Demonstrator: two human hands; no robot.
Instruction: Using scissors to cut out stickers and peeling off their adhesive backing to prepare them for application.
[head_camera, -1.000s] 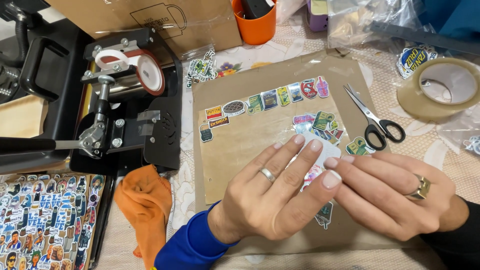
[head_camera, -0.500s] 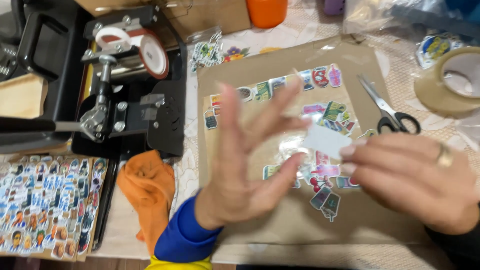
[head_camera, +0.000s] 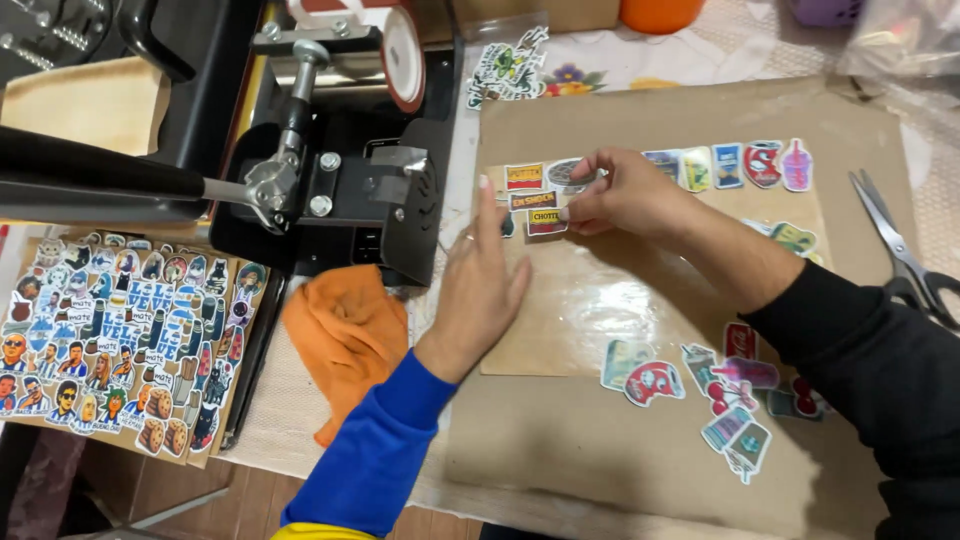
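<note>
Right now my right hand (head_camera: 625, 190) sits over the upper left part of the brown paper sheet (head_camera: 650, 300), fingers curled in and their tips pinched on a small yellow-and-red sticker (head_camera: 545, 217). That sticker is a little rectangle, yellow with dark print and a red band, lying flat on the sheet just below two others of the same kind. My left hand (head_camera: 480, 290) is spread flat and open on the sheet's left edge, palm down, holding nothing, a ring on one finger. Along the sheet's top runs a row of stickers (head_camera: 740, 165) in blue, red and pink. A loose cluster of stickers (head_camera: 720, 385) lies at the sheet's lower right, on the larger brown envelope beneath. Left of the sheet an orange cloth (head_camera: 345, 335) is bunched on the counter, and above that stands a black press machine (head_camera: 340, 170). Scissors (head_camera: 905, 260) lie off the sheet's right side. Farther left than the cloth lies a printed sticker page (head_camera: 110, 340).
</note>
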